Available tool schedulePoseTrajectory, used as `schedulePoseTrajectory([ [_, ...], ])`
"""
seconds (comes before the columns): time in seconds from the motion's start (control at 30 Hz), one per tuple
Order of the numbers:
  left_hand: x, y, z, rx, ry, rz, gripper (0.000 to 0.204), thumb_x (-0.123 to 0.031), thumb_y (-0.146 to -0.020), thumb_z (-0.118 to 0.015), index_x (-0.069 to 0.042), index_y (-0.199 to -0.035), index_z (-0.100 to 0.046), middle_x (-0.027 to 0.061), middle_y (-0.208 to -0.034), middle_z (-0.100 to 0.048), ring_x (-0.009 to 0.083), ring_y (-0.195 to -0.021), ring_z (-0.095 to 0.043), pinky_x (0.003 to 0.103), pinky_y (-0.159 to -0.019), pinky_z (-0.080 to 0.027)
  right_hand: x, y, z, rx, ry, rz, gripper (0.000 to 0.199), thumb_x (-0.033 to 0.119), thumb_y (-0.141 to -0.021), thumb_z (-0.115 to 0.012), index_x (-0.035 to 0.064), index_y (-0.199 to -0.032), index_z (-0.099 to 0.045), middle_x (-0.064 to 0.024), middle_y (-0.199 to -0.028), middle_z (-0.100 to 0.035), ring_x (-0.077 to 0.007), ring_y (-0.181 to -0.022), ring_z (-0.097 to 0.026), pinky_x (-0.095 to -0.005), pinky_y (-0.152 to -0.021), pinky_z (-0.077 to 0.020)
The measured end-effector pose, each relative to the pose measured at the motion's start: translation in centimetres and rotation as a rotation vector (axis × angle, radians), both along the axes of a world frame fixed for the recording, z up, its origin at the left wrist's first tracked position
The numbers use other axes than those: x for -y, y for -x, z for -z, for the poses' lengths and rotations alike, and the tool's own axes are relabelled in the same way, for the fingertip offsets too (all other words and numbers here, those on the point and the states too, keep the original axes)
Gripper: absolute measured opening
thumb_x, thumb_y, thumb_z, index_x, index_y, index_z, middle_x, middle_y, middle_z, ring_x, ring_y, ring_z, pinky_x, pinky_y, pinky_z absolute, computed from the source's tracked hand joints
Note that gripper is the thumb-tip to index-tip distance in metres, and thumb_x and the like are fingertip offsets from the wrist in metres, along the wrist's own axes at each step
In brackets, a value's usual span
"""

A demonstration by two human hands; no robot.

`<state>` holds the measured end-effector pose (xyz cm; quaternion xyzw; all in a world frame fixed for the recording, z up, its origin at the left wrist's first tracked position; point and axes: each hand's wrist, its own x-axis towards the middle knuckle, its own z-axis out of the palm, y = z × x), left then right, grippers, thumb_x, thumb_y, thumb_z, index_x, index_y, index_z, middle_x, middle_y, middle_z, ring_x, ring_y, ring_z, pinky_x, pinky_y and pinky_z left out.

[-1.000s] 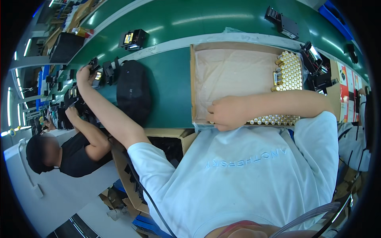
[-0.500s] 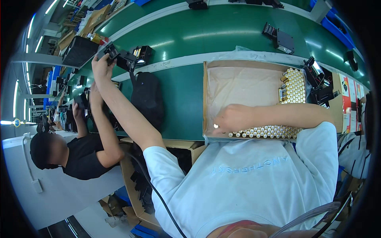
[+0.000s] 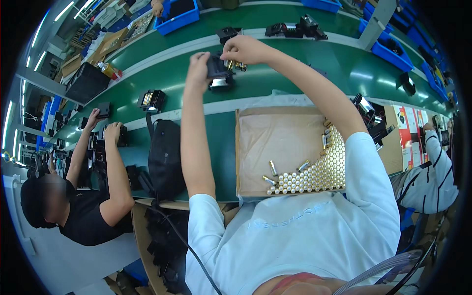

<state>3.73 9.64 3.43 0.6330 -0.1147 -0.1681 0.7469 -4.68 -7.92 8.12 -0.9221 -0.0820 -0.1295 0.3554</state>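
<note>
Over the far side of the green bench, my left hand [image 3: 197, 71] grips a black plastic device [image 3: 215, 68]. Right beside it, my right hand [image 3: 245, 50] is closed on several gold-ended batteries [image 3: 238, 66], which touch or nearly touch the device; exactly where they sit in it I cannot tell. Closer to me stands a shallow cardboard box [image 3: 278, 140] lined with paper. Upright batteries [image 3: 314, 174], packed in rows, fill its near and right sides, and a few loose ones [image 3: 273, 167] lie on their sides.
A black bag [image 3: 166, 157] lies left of the box. Further black devices [image 3: 151, 100] rest along the green conveyor [image 3: 295, 54], some with batteries showing. To my left a co-worker's hands [image 3: 113, 132] handle similar devices. Blue bins [image 3: 178, 17] stand at the back.
My right hand has risen from the box to the device, carrying batteries. My left hand has brought the device from the far left toward the middle. The view has shifted.
</note>
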Motion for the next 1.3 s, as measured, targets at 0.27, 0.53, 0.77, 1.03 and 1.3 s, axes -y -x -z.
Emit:
schedulePoseTrajectory([
  [0.27,6.1,0.6,3.6,-0.291,0.262,0.1,0.037,-0.026,-0.099,-0.048,0.003,-0.122,-0.048,0.0181,-0.1,-0.06,0.0252,-0.081,-0.064,0.037,-0.064,-0.056,1.7,-2.1,-0.4,-0.175,0.212,0.028,0.019,0.019,-0.083,-0.07,0.0022,-0.092,-0.07,-0.0089,-0.071,-0.069,-0.0223,-0.06,-0.062,-0.0328,-0.058,-0.0504],
  [0.53,6.2,-0.1,5.2,-0.26,0.21,-0.008,0.048,-0.018,-0.094,-0.059,-0.001,-0.131,-0.034,0.0224,-0.111,-0.053,0.0276,-0.083,-0.062,0.039,-0.06,-0.055,-0.2,0.6,3.0,0.148,0.527,0.123,0.021,0.019,-0.079,-0.067,0.0024,-0.092,-0.066,-0.0172,-0.077,-0.07,-0.0334,-0.068,-0.068,-0.0425,-0.064,-0.0546],
  [0.77,4.7,0.0,4.5,-0.256,0.164,-0.032,0.058,-0.01,-0.088,-0.065,-0.004,-0.134,-0.03,0.0243,-0.114,-0.049,0.031,-0.089,-0.06,0.043,-0.065,-0.054,-0.8,0.8,4.3,0.039,0.512,0.096,0.032,0.023,-0.086,-0.066,0.0034,-0.112,-0.065,-0.0132,-0.081,-0.072,-0.031,-0.069,-0.068,-0.041,-0.067,-0.0535],
  [1.03,3.0,-0.4,3.7,-0.148,0.105,0.106,0.064,-0.002,-0.08,-0.067,-0.005,-0.133,-0.031,0.0251,-0.117,-0.047,0.0319,-0.095,-0.058,0.041,-0.066,-0.053,0.5,-5.1,2.6,0.233,0.314,0.113,0.028,0.025,-0.089,-0.063,0.0007,-0.1,-0.07,-0.0113,-0.084,-0.073,-0.0292,-0.067,-0.067,-0.0352,-0.065,-0.0527],
  [1.3,1.4,-0.8,3.2,-0.139,0.094,0.032,0.071,0.005,-0.075,-0.071,-0.005,-0.134,-0.034,0.0241,-0.113,-0.052,0.0325,-0.092,-0.06,0.041,-0.065,-0.053,-1.3,-5.7,3.2,0.172,0.275,0.165,0.039,0.033,-0.092,-0.061,-0.0039,-0.083,-0.069,-0.0129,-0.063,-0.066,-0.0263,-0.051,-0.06,-0.0338,-0.055,-0.0501],
])
